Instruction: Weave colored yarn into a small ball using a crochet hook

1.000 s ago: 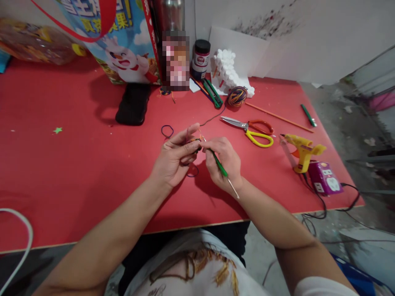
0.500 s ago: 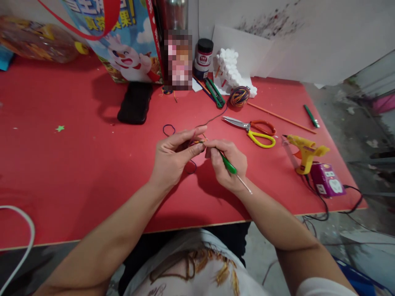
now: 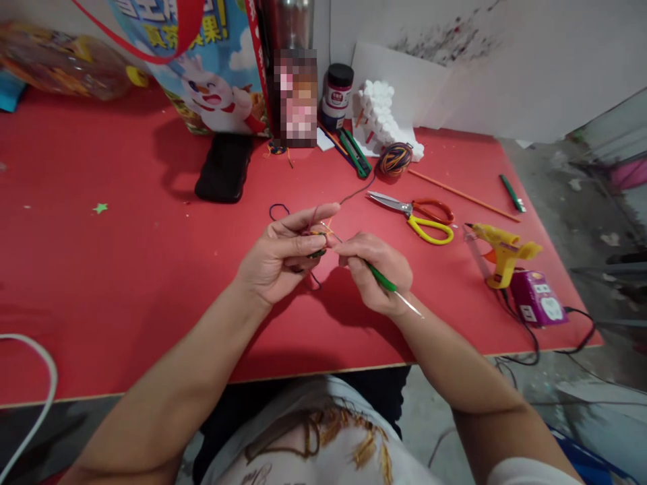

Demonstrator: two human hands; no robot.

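My left hand (image 3: 275,256) pinches a small multicoloured crochet piece (image 3: 317,253) between thumb and fingers, its index finger stretched out with yarn passing over it. My right hand (image 3: 377,269) is closed around a crochet hook (image 3: 381,277) with a green grip; one metal end points back toward my wrist, the other reaches the crochet piece. From my left index finger a dark strand of yarn runs up to the variegated yarn ball (image 3: 395,159). Loose loops of yarn (image 3: 279,210) show beyond and below my left hand. Fingers partly hide the piece.
Scissors (image 3: 417,217) lie open right of my hands, with a yellow glue gun (image 3: 505,249) and purple box (image 3: 538,298) further right. A green cutter (image 3: 355,153), black phone (image 3: 224,168), dark-lidded jar (image 3: 337,98) and printed bag (image 3: 212,81) stand or lie behind, on the red table (image 3: 126,283).
My left hand has turned, showing more of the crochet piece. My right hand has moved slightly right with the hook, and the gap between the hands has widened a little.
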